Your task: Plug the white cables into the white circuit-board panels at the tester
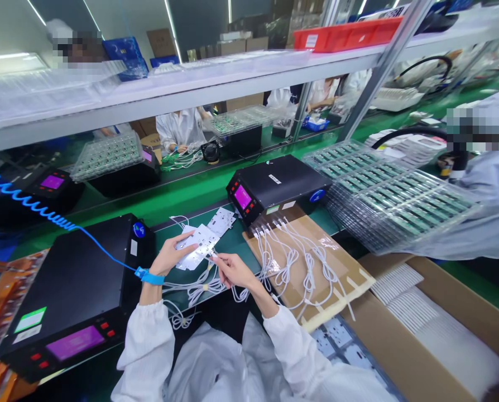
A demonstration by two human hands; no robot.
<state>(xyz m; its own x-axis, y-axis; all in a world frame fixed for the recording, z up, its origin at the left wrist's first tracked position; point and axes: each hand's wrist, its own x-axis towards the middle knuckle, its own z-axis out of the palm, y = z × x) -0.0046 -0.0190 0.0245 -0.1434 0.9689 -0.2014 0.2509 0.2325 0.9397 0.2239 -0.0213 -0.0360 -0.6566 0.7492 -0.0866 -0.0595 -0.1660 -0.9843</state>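
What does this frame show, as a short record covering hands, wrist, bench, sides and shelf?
Left hand: holding a white board
Right hand: at the board's near edge, seemingly pinching a cable end
Left wrist: blue strap with coiled cord
Bench ahead: black box, lit screen, white cables plugged in, lying over cardboard
Left side: second black box
Right side: stacked clear trays; open carton
Shelf: red bin

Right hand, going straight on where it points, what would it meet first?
Probably the white board in the left hand; the right hand points its fingers at the board's edge, though contact is unclear.
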